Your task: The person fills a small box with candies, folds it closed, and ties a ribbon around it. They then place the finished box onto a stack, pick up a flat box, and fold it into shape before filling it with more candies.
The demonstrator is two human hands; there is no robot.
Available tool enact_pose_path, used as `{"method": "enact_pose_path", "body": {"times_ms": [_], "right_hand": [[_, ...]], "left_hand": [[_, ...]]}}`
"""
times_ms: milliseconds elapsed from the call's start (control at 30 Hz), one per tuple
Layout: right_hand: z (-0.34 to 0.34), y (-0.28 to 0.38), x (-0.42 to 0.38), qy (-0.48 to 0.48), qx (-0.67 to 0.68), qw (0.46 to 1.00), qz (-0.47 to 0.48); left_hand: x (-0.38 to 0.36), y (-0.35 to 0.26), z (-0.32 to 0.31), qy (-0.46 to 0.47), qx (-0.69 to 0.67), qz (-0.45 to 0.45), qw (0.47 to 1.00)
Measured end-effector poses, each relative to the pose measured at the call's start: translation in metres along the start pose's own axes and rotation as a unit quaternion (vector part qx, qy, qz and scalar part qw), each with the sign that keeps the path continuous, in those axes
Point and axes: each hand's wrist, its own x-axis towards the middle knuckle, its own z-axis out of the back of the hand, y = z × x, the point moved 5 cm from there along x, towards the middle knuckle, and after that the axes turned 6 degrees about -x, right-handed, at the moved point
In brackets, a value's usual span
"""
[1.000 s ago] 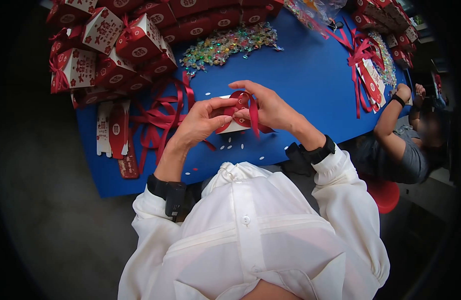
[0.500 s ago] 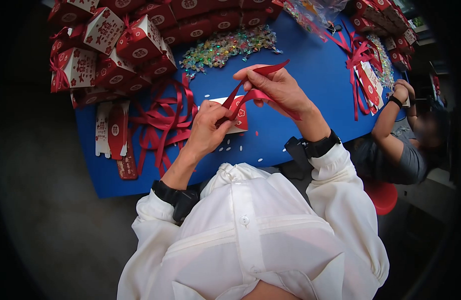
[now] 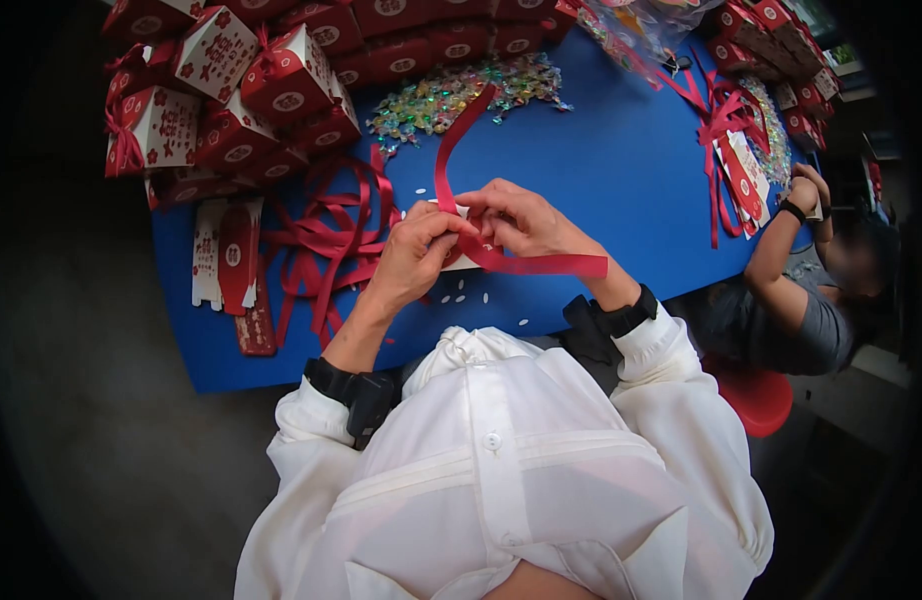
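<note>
A red ribbon [image 3: 551,264] is at a small red-and-white box [image 3: 465,264], most of which my hands cover. One ribbon tail curves up towards the far side of the table, the other runs out to the right. My left hand [image 3: 418,252] pinches the ribbon with thumb and fingertips at the box's left side. Close against it, my right hand [image 3: 526,222] has its fingers bent together on the ribbon over the box. What lies between the right fingertips is partly hidden.
Finished gift boxes [image 3: 231,120] are piled at the back left, beside wrapped candies [image 3: 461,95]. Loose ribbons [image 3: 326,235] and flat box cards [image 3: 238,255] lie left on the blue table [image 3: 611,190]. A co-worker [image 3: 806,290] sits at the right, near more ribbons [image 3: 721,110].
My right hand has come down and left to the box, next to my left hand. The ribbon end it held up is released; tails now extend upward and to the right.
</note>
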Motion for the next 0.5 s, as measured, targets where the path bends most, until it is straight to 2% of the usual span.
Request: {"method": "enact_pose_path", "body": {"times_ms": [100,200,267,367,433,500], "right_hand": [[-0.003,0.028,-0.005,0.076,-0.085,0.993,-0.023],[-0.008,0.027,-0.006,0.028,-0.147,0.989,0.019],[-0.011,0.024,-0.006,0.016,-0.157,0.987,0.027],[-0.012,0.017,-0.006,-0.008,-0.188,0.982,-0.004],[-0.010,0.018,-0.006,-0.011,-0.092,0.996,-0.020],[-0.007,0.016,-0.007,-0.001,-0.088,0.996,-0.022]], "left_hand": [[-0.001,0.003,-0.002,0.000,-0.042,0.045,0.998],[0.000,0.005,-0.001,-0.009,-0.075,0.047,0.996],[-0.002,0.012,-0.002,0.005,-0.163,0.119,0.980],[-0.002,0.012,0.003,-0.019,-0.218,0.096,0.971],[-0.003,0.009,0.008,-0.012,-0.235,0.079,0.969],[-0.003,0.007,0.009,0.001,-0.261,0.056,0.964]]}}
